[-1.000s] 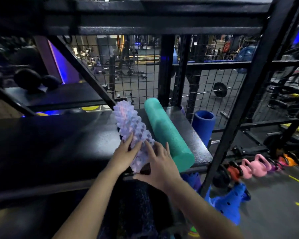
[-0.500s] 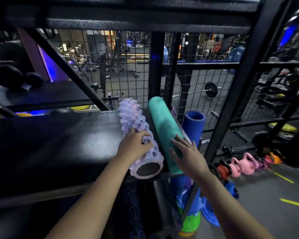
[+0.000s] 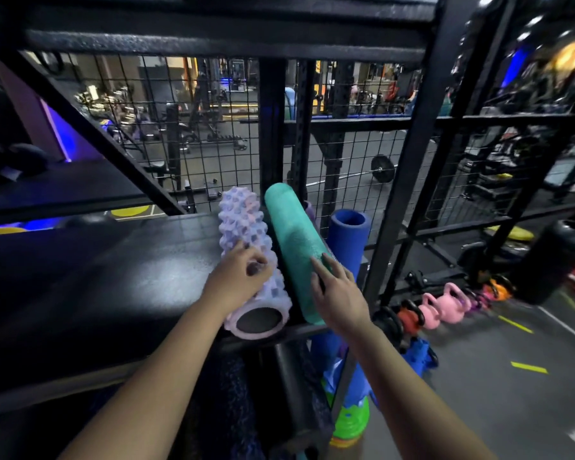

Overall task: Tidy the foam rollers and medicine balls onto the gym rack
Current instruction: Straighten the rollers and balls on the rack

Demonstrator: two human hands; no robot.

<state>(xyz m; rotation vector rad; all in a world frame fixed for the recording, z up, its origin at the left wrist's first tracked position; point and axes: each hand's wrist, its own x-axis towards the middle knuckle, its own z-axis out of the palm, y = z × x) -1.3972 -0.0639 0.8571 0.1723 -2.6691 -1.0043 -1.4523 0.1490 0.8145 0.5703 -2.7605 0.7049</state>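
A knobbly pale lilac foam roller (image 3: 246,227) lies on the black rack shelf (image 3: 130,280), its hollow end toward me. Right beside it lies a smooth teal foam roller (image 3: 291,234), parallel and touching. My left hand (image 3: 238,277) rests on top of the lilac roller, fingers curled over it. My right hand (image 3: 337,290) lies flat with fingers spread on the near end of the teal roller. A blue foam roller (image 3: 349,237) stands upright just beyond the shelf's right edge. Two dark medicine balls (image 3: 10,161) sit on a shelf at the far left.
A black rack upright (image 3: 409,174) and wire mesh (image 3: 213,127) close off the back and right of the shelf. Pink and orange kettlebells (image 3: 445,307) line the floor at the right. Blue and green gear (image 3: 352,416) sits below the shelf corner.
My right hand left the lilac roller and went onto the teal roller. The lilac roller slid further onto the shelf, now straight beside the teal one, under my left hand.
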